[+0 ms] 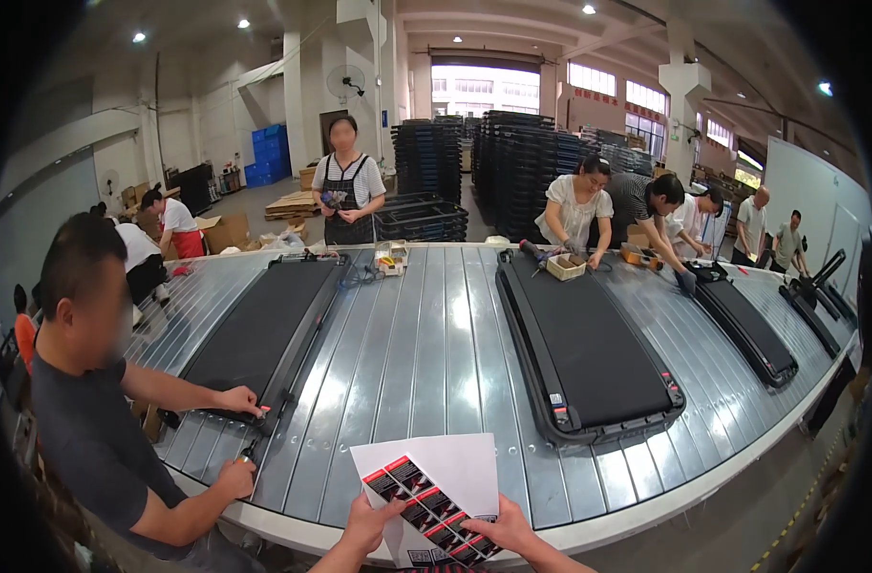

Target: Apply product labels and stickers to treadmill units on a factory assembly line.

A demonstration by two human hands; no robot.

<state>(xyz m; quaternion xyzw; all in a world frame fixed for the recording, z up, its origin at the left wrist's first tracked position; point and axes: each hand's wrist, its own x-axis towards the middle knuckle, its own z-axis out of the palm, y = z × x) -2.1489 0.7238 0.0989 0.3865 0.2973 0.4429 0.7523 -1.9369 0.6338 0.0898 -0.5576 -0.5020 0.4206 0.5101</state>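
a big factory hall with stacked dark pallets at the back holds a long ribbed metal worktop (426,334) that curves across the view. at its near edge the person's two hands hold up a white sheet (441,477) of black and red labels (426,506), tilted over the worktop's rim. the left hand (367,525) pinches the sheet's lower left side, thumb on top among the labels. the right hand (508,530) grips the lower right corner, its fingers closed on the paper; each grip is tight on the sheet and nothing else.

just beyond the sheet lies a black treadmill (589,353), flat on the worktop, its near end close to the sheet's upper right. a second treadmill (259,334) lies to the left, where a co-worker in a dark shirt (92,439) rests one hand on its near corner. farther right lies a third treadmill (746,329). across the worktop, other people stand at the far edge, some bent over a small tray (565,267).
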